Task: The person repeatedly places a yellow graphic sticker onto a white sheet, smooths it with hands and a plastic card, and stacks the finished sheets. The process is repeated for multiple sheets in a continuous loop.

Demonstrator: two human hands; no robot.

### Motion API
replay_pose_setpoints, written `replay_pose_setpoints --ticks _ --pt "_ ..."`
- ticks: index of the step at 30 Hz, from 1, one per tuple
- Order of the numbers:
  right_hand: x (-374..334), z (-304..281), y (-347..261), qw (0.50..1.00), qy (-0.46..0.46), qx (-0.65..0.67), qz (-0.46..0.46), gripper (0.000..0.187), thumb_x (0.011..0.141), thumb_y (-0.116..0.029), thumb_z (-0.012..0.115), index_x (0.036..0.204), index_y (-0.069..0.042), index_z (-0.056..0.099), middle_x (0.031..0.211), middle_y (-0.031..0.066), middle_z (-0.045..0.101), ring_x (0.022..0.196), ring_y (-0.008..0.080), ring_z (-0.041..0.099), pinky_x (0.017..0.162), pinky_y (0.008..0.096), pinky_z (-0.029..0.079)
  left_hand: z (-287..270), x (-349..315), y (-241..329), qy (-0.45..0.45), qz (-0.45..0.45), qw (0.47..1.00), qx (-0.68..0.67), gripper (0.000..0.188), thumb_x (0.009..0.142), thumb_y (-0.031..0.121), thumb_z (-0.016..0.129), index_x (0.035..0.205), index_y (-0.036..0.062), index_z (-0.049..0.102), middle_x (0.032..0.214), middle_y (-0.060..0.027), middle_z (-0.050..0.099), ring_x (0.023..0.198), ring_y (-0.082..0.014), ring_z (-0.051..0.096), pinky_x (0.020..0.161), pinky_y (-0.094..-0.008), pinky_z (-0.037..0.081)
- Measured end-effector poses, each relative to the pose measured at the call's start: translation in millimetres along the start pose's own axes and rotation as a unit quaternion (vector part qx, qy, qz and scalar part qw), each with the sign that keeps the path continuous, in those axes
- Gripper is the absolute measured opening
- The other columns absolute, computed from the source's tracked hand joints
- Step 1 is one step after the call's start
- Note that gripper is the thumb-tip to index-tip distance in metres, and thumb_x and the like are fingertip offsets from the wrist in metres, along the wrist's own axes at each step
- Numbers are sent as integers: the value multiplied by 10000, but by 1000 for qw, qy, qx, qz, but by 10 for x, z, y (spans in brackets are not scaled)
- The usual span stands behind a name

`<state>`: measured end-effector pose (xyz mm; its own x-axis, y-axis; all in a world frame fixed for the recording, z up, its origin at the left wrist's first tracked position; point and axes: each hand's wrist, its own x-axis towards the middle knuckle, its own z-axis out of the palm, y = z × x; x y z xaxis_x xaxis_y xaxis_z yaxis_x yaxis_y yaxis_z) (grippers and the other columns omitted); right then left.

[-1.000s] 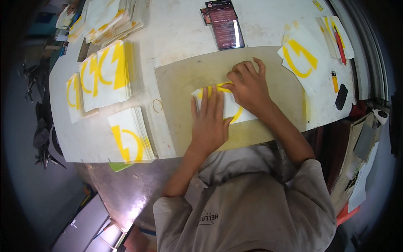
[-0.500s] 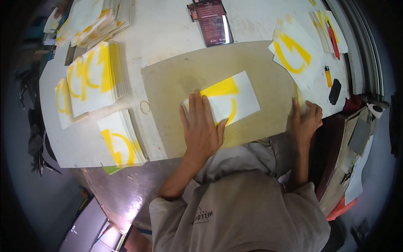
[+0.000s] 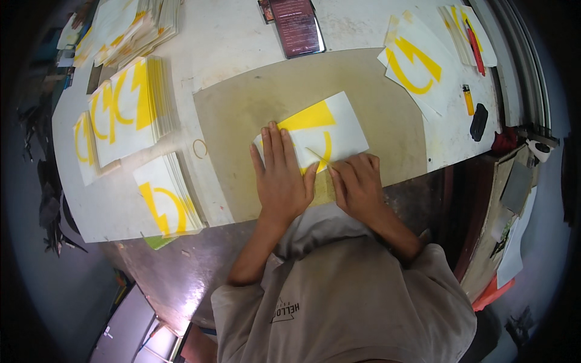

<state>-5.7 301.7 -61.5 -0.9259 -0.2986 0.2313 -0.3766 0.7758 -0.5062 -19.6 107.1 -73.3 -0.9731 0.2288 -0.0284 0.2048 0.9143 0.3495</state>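
A white paper piece with yellow printed shapes (image 3: pixel 348 124), possibly a folded bag or envelope, lies tilted on the tan board. Pressing flat on its left part is my left hand (image 3: pixel 279 175), fingers stretched and thumb at its lower edge. My right hand (image 3: pixel 360 184) is closed at the paper's lower right. It pinches a thin yellowish strip (image 3: pixel 317 156), whose tip reaches over the yellow curve. The strip's held end is hidden by the fingers, and its exact kind is unclear.
The tan board (image 3: pixel 236 121) covers the middle of the white table (image 3: pixel 230 42). Printed paper stacks (image 3: pixel 142 103) stand at the left. A phone (image 3: pixel 296 30) lies at the back. On the right are loose printed sheets (image 3: pixel 414 66), a red pen (image 3: pixel 475 51), a lighter (image 3: pixel 468 100) and a black object (image 3: pixel 479 123).
My right hand has come from the board's right edge to the paper, bringing the yellowish strip. My left hand stays pressed on the paper. The whole view has shifted slightly.
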Motion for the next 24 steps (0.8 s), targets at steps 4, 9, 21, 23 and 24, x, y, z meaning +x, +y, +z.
replay_pose_setpoints --ticks 4,9,21,23,24 --pt "213 -84 361 994 62 -85 43 114 879 -68 692 969 -43 626 923 123 608 899 321 579 843 481 395 -18 -11 1 18 -2 1000 -6 804 1032 439 510 1513 -178 323 1628 -369 259 1547 -501 212 1223 -665 139" --pt "394 78 143 994 48 -70 -63 156 819 -45 668 970 -58 632 930 121 606 911 340 583 890 497 415 1 6 23 14 0 1000 -4 815 1023 451 523 1510 -175 335 1627 -364 268 1545 -501 221 1222 -665 143" --pt "540 -138 409 986 96 113 74 301 902 -78 751 1197 -67 689 873 79 645 842 286 609 858 402 431 -382 -9 275 14 -31 994 -109 722 1009 502 554 1504 -18 471 1561 -235 458 1440 -413 431 1221 -620 191" --pt "570 -32 352 993 66 89 33 327 878 -63 751 1197 -64 682 868 58 632 851 272 603 842 433 424 -372 323 -80 54 39 958 -279 648 1040 479 518 1507 31 496 1542 -181 506 1465 -375 424 1245 -608 146" --pt "543 25 303 995 47 81 15 339 865 -56 751 1197 -63 678 865 47 626 856 265 600 834 449 420 -370 471 -242 12 67 951 -303 611 1054 448 507 1508 40 502 1527 -161 529 1480 -363 408 1254 -604 120"
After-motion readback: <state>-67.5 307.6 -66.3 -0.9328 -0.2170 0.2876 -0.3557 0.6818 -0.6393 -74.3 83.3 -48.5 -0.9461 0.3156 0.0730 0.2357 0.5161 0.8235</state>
